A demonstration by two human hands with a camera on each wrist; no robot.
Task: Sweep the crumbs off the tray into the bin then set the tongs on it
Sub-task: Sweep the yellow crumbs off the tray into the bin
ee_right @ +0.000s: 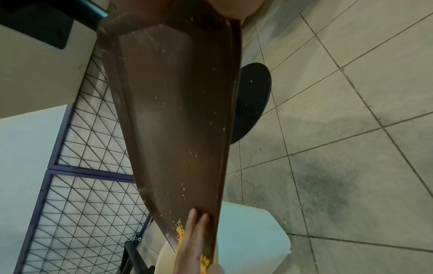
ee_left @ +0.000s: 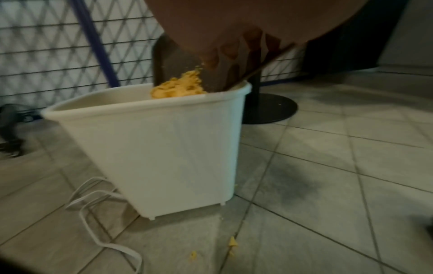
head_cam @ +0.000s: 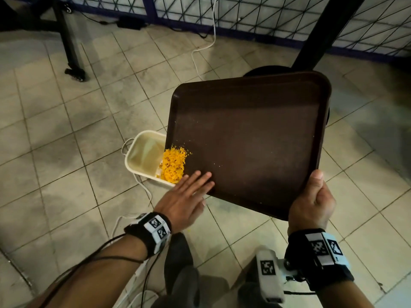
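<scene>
Over the white bin [head_cam: 142, 161] on the floor, the right hand [head_cam: 311, 205] clamps the tilted brown tray [head_cam: 255, 134] at its corner. Flat-fingered, the left hand [head_cam: 186, 194] pushes the orange crumbs [head_cam: 173, 163] off the low edge; best keep that edge above the opening. No tongs in sight.

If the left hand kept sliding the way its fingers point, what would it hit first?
Probably nothing solid: the left hand lies flat on the brown plastic tray, the heap of orange crumbs just beside its fingertips; farther along waits the tray's raised rim.
</scene>
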